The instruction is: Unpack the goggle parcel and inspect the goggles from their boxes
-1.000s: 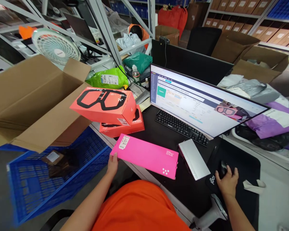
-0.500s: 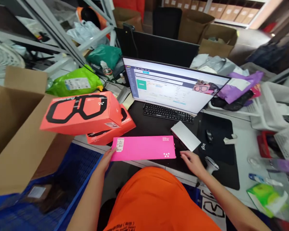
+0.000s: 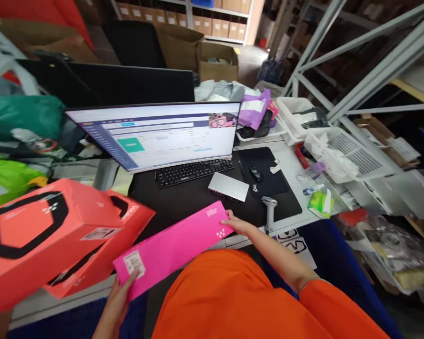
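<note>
A long flat pink box [image 3: 176, 245] with a white label lies across my lap side of the desk, tilted up to the right. My left hand [image 3: 122, 292] grips its near left end, thumb over the label. At the other end my right hand [image 3: 238, 223] holds the right edge, fingers curled at the corner. To the left, a coral-red box [image 3: 67, 226] with black goggle-like outlines rests on another coral-red box [image 3: 136, 214]. Past the pink box lies a small silver-white box [image 3: 229, 186]. A white barcode scanner [image 3: 269, 207] stands right of my right hand.
A lit monitor [image 3: 162, 136] and black keyboard [image 3: 194, 172] occupy the back of the desk. A mouse [image 3: 256, 174] sits on a black mat. Purple parcels [image 3: 252, 110] and white baskets [image 3: 353, 155] stand to the right. A green parcel [image 3: 7, 179] is at left.
The view has turned right. My right hand, formerly apart from the pink box, now grips its right end. The box's right end has risen relative to its left.
</note>
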`<action>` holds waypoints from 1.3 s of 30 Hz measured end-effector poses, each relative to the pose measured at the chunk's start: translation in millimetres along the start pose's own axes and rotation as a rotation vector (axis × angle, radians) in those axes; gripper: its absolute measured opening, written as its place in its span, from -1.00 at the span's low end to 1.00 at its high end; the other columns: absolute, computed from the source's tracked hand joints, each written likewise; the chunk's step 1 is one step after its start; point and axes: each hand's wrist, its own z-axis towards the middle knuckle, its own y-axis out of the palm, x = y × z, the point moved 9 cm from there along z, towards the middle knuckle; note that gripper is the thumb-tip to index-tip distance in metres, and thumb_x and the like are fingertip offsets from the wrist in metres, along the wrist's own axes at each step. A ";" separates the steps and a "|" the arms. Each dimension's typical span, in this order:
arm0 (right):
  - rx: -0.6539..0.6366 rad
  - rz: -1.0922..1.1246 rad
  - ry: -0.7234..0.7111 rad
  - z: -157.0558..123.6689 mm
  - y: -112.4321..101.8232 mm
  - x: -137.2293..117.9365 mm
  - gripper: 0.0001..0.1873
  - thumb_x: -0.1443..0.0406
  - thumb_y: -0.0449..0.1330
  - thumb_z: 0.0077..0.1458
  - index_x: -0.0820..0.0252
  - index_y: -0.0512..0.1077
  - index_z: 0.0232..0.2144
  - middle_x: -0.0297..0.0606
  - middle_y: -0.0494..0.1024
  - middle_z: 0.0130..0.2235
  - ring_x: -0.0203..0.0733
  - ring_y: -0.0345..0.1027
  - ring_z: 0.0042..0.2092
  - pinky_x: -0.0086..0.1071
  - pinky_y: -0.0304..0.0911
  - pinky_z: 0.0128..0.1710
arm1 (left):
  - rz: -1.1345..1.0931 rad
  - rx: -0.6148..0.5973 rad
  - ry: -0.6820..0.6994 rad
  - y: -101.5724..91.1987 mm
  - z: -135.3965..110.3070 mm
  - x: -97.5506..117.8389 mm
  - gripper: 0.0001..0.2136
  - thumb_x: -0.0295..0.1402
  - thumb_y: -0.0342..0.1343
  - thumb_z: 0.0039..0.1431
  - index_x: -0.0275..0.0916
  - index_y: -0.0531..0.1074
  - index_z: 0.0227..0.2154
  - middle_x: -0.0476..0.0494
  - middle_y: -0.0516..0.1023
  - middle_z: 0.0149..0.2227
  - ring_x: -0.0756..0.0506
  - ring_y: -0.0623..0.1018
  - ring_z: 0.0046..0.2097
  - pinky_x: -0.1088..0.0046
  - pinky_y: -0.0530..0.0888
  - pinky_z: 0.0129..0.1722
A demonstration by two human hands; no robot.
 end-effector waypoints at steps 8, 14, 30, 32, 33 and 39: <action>0.057 0.249 0.032 -79.9 -36.2 -29.3 -0.04 0.21 0.56 -0.40 0.07 0.30 0.10 -0.27 0.56 -0.03 0.05 0.44 0.03 -0.04 0.31 0.08 | 0.052 -0.157 0.045 44.5 -11.1 80.5 -0.30 -0.21 0.43 -0.17 -0.15 0.42 0.11 -0.16 0.67 -0.11 -0.31 0.65 -0.03 0.14 0.62 -0.02; 0.339 0.481 0.082 -163.2 -108.1 -6.4 -0.41 0.11 0.43 -0.22 0.16 0.44 -0.10 -0.14 0.65 -0.20 0.03 0.55 -0.23 -0.05 0.43 -0.11 | 0.111 -0.603 0.217 160.8 -50.1 167.6 -0.18 0.09 0.29 -0.01 -0.18 0.29 0.28 -0.30 0.36 0.30 -0.41 0.36 0.31 0.09 0.42 0.24; 1.108 0.458 -0.139 -276.1 -277.2 42.9 -0.35 -0.09 0.11 0.03 -0.05 0.30 0.14 -0.13 0.56 -0.03 0.18 0.54 -0.10 0.28 0.44 -0.18 | 0.431 -0.715 0.292 262.2 -86.1 109.0 -0.44 0.12 0.37 -0.24 -0.22 0.59 -0.26 -0.29 0.66 -0.11 -0.33 0.60 -0.01 0.10 0.47 0.11; 1.131 0.401 -0.087 -258.6 -293.3 46.9 -0.31 -0.14 0.06 0.00 -0.02 0.30 0.13 -0.10 0.57 -0.10 0.18 0.55 -0.18 0.27 0.43 -0.24 | 0.436 -0.699 0.253 253.8 -83.9 88.0 -0.48 0.09 0.36 -0.22 -0.22 0.59 -0.27 -0.28 0.67 -0.14 -0.33 0.61 -0.03 0.12 0.49 0.07; 1.133 0.356 -0.063 -248.0 -299.7 47.5 -0.29 -0.16 0.03 -0.01 -0.02 0.29 0.13 -0.09 0.58 -0.11 0.18 0.54 -0.20 0.26 0.43 -0.25 | 0.436 -0.694 0.240 250.0 -84.2 79.2 -0.49 0.08 0.36 -0.21 -0.22 0.59 -0.28 -0.27 0.67 -0.16 -0.32 0.61 -0.05 0.14 0.50 0.05; 1.053 0.060 -0.018 -186.6 -309.5 38.5 -0.20 -0.21 -0.14 -0.01 -0.06 0.23 0.20 -0.09 0.59 -0.11 0.26 0.55 -0.17 0.31 0.40 -0.26 | 0.414 -0.622 0.227 232.9 -88.1 51.5 -0.54 0.04 0.30 -0.11 -0.22 0.59 -0.25 -0.27 0.66 -0.15 -0.30 0.61 -0.04 0.19 0.48 0.04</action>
